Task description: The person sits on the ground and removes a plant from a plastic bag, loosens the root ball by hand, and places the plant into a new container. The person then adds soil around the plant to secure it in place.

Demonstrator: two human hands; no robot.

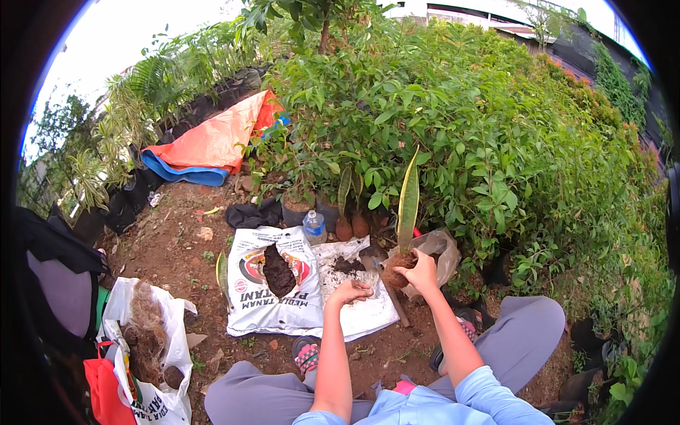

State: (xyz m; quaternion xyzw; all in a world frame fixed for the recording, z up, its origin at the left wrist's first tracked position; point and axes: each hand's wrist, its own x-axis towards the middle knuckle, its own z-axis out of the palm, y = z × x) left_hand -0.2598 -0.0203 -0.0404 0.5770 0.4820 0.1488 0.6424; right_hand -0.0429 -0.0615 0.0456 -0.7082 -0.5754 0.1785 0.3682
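Note:
My right hand (pixel 421 275) is closed around the brown fibre-wrapped root ball of a snake plant (pixel 408 205), whose single yellow-edged leaf points upward. My left hand (pixel 351 291) hovers over a soil-smeared white sheet (pixel 372 316), fingers curled together; what they hold, if anything, is too small to make out. Dark soil (pixel 348 265) lies in a small heap on the sheet beyond that hand. Between the hands rests a hand tool with a wooden handle (pixel 397 306). Left of the sheet, a white potting-mix bag (pixel 248 320) has a torn opening showing dark soil.
A water bottle (pixel 314 228) stands behind the bag, near two brown-wrapped plants (pixel 360 225). A clear plastic bag (pixel 446 261) sits right of my right hand. At left, another white bag (pixel 174 333) holds brown fibre. Dense shrubs (pixel 489 142) fill the far right; an orange tarp (pixel 212 138) lies far left.

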